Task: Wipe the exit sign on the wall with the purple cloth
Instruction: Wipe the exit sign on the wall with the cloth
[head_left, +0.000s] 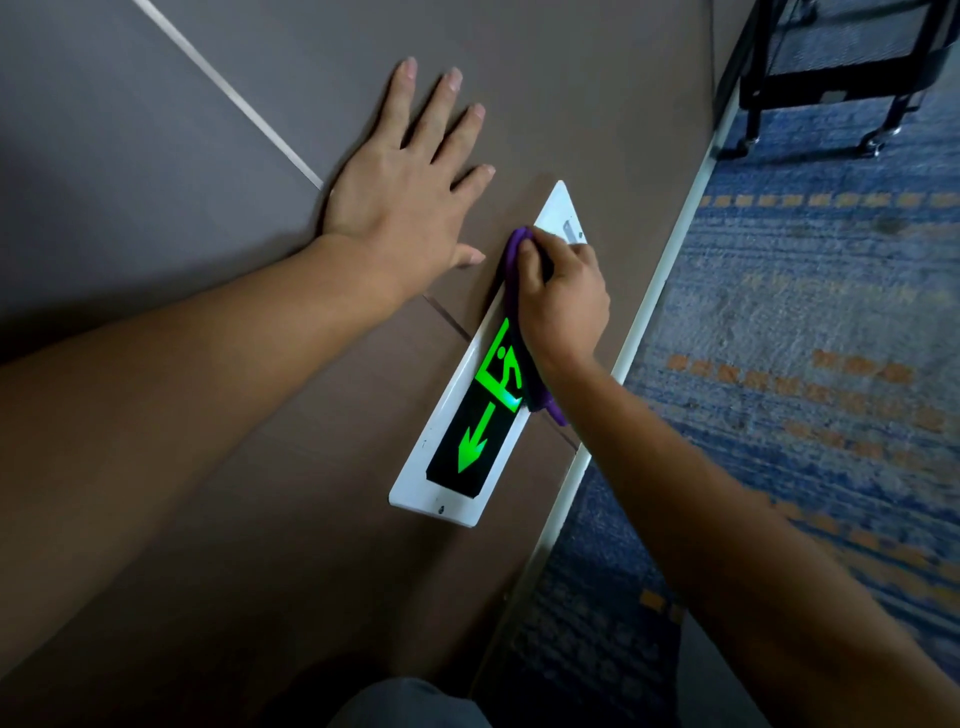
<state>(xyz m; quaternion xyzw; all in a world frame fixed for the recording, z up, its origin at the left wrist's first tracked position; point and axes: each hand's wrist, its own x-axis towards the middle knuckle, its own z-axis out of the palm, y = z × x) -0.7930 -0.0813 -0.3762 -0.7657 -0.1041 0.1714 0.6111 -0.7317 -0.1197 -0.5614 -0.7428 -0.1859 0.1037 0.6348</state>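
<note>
The exit sign (470, 441) is a white-framed panel low on the brown wall, with a black face, a glowing green running figure and a green arrow. My right hand (563, 301) is closed on the purple cloth (514, 254) and presses it against the sign's upper half, covering part of the face. A tail of the cloth hangs out below my wrist. My left hand (410, 192) lies flat on the wall to the left of the sign, fingers spread, holding nothing.
The brown wall (208, 130) has pale seams between its panels. A white skirting strip (649, 312) runs along its base. A blue carpet with orange dashes (805, 338) lies to the right. A black wheeled cart (831, 67) stands at the top right.
</note>
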